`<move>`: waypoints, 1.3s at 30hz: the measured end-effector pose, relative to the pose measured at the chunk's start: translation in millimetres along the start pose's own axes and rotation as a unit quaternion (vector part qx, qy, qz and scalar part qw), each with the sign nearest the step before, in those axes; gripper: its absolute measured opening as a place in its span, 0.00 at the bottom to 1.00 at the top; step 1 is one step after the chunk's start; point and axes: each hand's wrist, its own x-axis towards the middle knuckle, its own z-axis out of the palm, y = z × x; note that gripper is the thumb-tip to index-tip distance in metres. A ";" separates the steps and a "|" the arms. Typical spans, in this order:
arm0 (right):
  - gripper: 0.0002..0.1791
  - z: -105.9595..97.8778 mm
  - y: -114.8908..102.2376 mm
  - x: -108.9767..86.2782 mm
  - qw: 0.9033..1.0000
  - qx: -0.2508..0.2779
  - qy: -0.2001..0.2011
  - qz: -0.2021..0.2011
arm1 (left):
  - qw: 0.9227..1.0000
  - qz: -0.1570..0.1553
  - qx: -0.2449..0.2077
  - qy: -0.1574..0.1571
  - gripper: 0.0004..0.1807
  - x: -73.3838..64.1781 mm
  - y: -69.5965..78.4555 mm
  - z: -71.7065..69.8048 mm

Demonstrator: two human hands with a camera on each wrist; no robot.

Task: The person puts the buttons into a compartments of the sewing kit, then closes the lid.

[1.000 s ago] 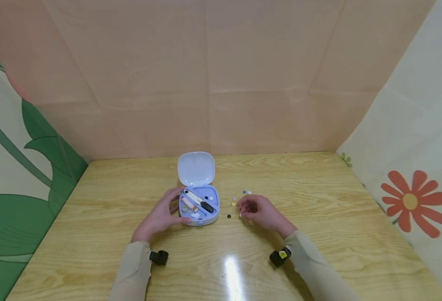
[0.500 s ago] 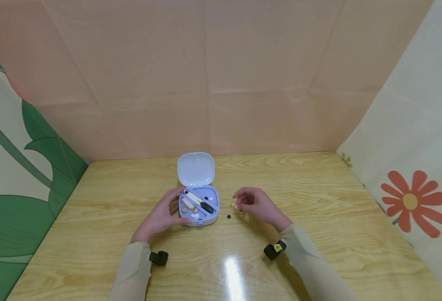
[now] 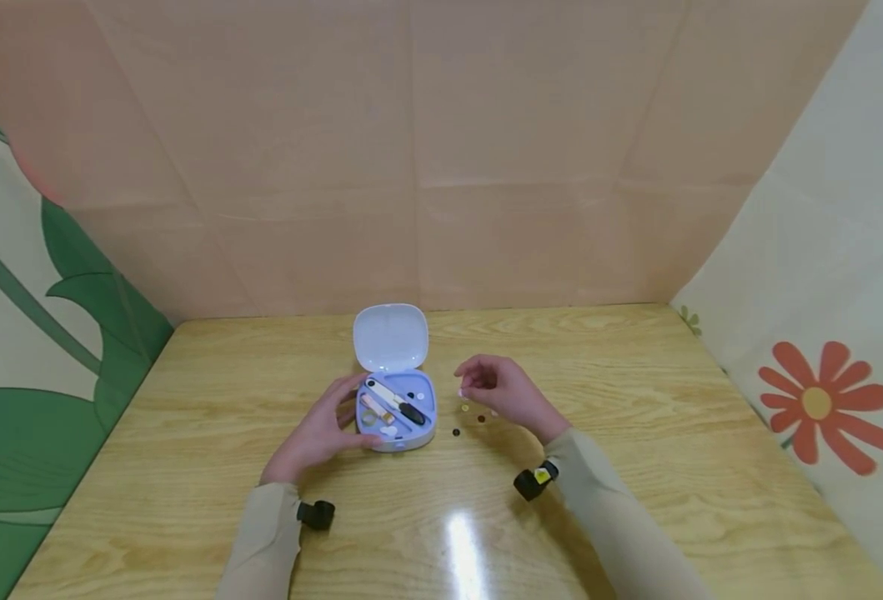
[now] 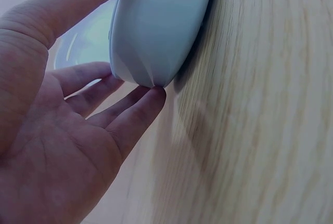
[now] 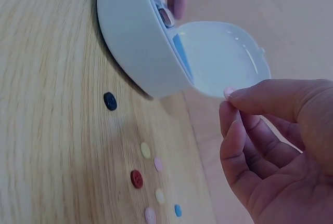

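Observation:
A lavender and white sewing box (image 3: pixel 403 444) stands on the table with its lid (image 3: pixel 391 337) up. My left hand (image 3: pixel 323 429) grips its left side, thumb at the front edge and fingers around the back; in the left wrist view fingertips touch the box wall (image 4: pixel 151 31). Inside lie a white and black seam ripper-like tool (image 3: pixel 396 402), a pink item (image 3: pixel 378 408) and a few buttons (image 3: pixel 421 396). Right of the box, my right hand (image 3: pixel 504 390) is raised above the table, pinching a small pale pink button (image 5: pixel 228 93) between thumb and index finger.
Several loose buttons lie right of the box: black (image 5: pixel 110 101), yellow (image 5: pixel 145 150), dark red (image 5: pixel 136 179), pink (image 5: pixel 157 163), cream (image 5: pixel 159 196) and blue (image 5: pixel 178 210). The wooden table (image 3: pixel 223 375) backs onto a pinkish cloth (image 3: pixel 298 167).
My right hand has moved left and away from me with the pale button, uncovering the dark red button on the table. The left hand keeps its grip on the box.

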 end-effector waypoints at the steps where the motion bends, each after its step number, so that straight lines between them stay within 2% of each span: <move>1: 0.11 0.8 -1.6 1.5 1.000 0.001 0.002 0.001 | 1.000 0.002 0.001 0.000 0.53 0.2 -0.5 -0.3; 10: 0.12 17.9 27.1 30.5 1.000 0.021 0.017 0.005 | 1.000 0.002 0.002 -0.001 0.53 1.4 -1.6 -1.0; 17: 0.14 29.5 26.4 39.3 0.999 0.030 0.016 0.009 | 1.000 0.003 -0.007 -0.002 0.52 1.1 0.3 -0.1; 28: 0.11 45.3 21.5 49.2 1.000 -0.005 0.022 0.010 | 1.000 0.011 -0.017 -0.004 0.52 0.9 0.6 -1.1; 39: 0.10 52.9 29.8 54.3 1.000 -0.009 0.028 0.005 | 1.000 0.007 -0.011 -0.003 0.52 1.0 2.8 0.2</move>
